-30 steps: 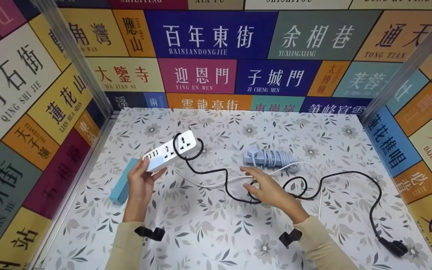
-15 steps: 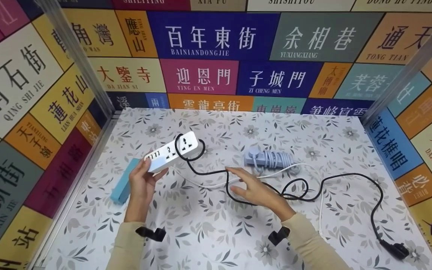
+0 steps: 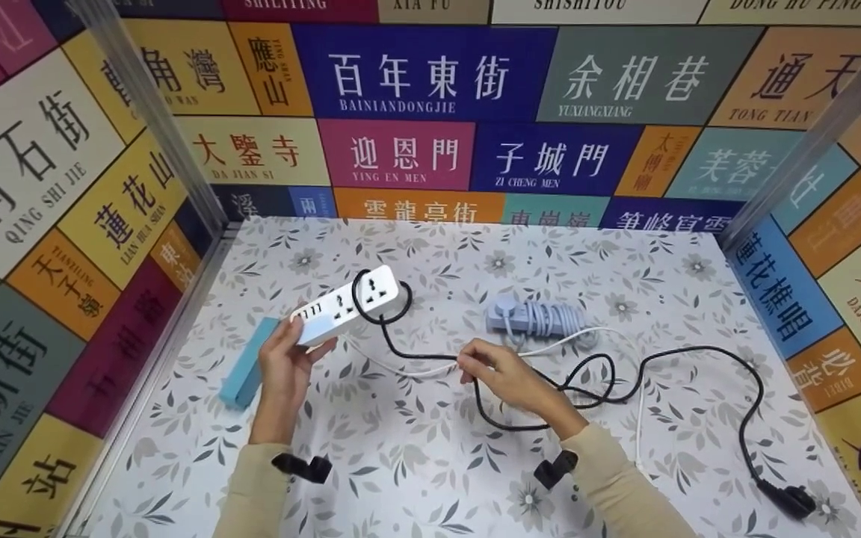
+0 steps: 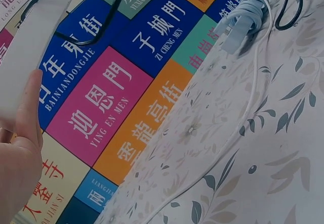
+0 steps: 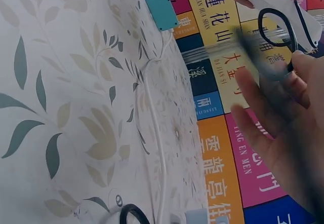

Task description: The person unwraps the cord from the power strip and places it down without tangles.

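Note:
My left hand (image 3: 281,370) grips the near end of a white power strip (image 3: 341,308), lifted and tilted up to the right. A black cord (image 3: 415,356) loops round the strip's far end and runs right across the table. Part of that cord is pinched between the thumb and fingers of my right hand (image 3: 509,377). In the left wrist view the strip (image 4: 30,57) shows its plain underside or edge, and the fingers (image 4: 29,110) lie along it. Blurred cord crosses the right hand (image 5: 283,153) in the right wrist view.
A teal block (image 3: 247,366) lies beside my left hand. Behind my right hand is a blue-grey power strip (image 3: 535,317) wrapped in its own cord. A white cord (image 3: 617,329) crosses the table, and a black plug (image 3: 788,499) lies at the right front.
My right hand has moved left to the black cord, and its fingers have closed on it. The cord there has shifted slightly toward me. The left hand keeps its grip on the power strip.

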`<state>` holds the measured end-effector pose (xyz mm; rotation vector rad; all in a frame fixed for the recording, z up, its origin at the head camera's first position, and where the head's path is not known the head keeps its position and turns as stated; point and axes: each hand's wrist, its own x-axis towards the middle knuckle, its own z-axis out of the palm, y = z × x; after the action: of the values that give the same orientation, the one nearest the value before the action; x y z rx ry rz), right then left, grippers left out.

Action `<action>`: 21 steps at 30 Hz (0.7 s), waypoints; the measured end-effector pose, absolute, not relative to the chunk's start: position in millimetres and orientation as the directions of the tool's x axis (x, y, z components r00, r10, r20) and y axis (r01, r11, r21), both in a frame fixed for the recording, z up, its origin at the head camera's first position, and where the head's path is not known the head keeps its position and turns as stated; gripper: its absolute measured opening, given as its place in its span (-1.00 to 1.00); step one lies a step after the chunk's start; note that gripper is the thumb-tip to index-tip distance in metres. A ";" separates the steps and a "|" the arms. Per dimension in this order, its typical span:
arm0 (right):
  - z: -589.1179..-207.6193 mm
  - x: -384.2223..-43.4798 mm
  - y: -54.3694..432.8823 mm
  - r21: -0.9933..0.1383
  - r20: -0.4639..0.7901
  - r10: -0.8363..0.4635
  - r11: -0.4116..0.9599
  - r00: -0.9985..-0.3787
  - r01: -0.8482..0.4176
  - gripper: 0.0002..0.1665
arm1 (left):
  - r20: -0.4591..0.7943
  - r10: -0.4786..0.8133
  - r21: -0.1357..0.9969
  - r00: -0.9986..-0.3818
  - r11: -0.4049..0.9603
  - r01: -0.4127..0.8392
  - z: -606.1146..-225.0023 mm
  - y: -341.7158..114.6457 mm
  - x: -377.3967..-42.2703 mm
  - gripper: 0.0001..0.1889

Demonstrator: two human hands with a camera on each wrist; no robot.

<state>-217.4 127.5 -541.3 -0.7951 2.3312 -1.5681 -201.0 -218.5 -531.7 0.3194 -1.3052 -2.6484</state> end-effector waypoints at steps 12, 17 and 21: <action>-541.9 -225.9 126.5 -0.971 0.109 -0.594 0.107 -0.797 -0.212 -0.78 | -0.106 -0.238 0.792 -0.965 -0.608 0.063 -528.9 -216.1 -201.2 -0.45; -541.4 -228.7 124.4 -0.938 0.069 -0.544 0.249 -0.836 -0.240 -0.76 | -0.101 -0.230 0.776 -0.968 -0.627 0.067 -527.5 -214.6 -200.6 -0.43; -535.4 -231.7 122.1 -0.897 0.119 -0.465 0.328 -0.877 -0.296 -0.78 | -0.089 -0.223 0.770 -0.971 -0.634 0.075 -527.1 -212.3 -200.2 -0.41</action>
<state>-231.7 122.1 -535.4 -0.7015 2.4261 -1.5858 -200.2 -212.3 -527.1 0.2630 -1.2531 -2.6864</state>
